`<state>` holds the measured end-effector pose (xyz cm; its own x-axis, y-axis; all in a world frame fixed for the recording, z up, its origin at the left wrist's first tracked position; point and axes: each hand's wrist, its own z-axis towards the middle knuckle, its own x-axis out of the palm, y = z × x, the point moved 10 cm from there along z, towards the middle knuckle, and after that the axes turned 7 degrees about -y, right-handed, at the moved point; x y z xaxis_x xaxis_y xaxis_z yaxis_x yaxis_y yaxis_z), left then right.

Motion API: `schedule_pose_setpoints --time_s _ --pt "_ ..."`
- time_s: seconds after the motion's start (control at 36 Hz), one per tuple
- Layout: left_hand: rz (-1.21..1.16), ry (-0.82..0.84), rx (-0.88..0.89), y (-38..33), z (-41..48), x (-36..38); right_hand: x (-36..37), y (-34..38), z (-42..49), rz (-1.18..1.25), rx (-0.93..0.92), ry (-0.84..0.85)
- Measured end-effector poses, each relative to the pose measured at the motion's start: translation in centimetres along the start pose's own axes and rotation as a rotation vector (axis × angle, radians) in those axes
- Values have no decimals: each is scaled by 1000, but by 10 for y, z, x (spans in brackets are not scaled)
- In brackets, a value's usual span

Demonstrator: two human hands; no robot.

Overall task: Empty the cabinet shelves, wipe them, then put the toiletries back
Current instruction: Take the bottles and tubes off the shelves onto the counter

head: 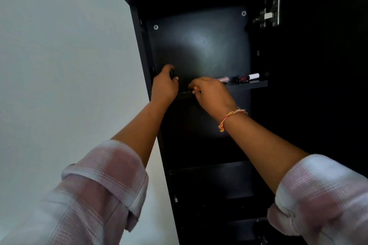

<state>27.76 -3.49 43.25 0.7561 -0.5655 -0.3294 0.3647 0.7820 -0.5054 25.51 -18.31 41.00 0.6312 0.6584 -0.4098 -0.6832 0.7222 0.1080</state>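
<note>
Shelf [249, 85] in black cabinet [199, 42] with makeup tubes [250, 77], pale wall [59, 45] beside.

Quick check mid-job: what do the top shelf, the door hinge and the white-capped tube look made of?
Top shelf: black laminated board, matte, square flat edge; likely wood composite. Door hinge: bare metal, silvery glints. White-capped tube: probably plastic, glossy clear body showing dark red contents; glass is possible.
</note>
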Motion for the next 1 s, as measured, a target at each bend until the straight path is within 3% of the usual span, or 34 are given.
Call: schedule_pose_setpoints --time_s 0.28,0.5,0.61,0.78,1.0 --pt "-259 -181 -16 -13 -31 -31 -50 -8 -32 247 200 -316" --pt "-450 -144 -96 -24 -102 -45 -49 -24 -88 582 489 -366" --pt "-514 -69 -295 11 -159 -29 -26 -29 -140 633 592 -289" --pt "-528 85 -625 85 -267 12 36 -38 -247 581 730 -15" --pt "-282 269 -925 181 -428 47 105 -53 -418 419 948 295"
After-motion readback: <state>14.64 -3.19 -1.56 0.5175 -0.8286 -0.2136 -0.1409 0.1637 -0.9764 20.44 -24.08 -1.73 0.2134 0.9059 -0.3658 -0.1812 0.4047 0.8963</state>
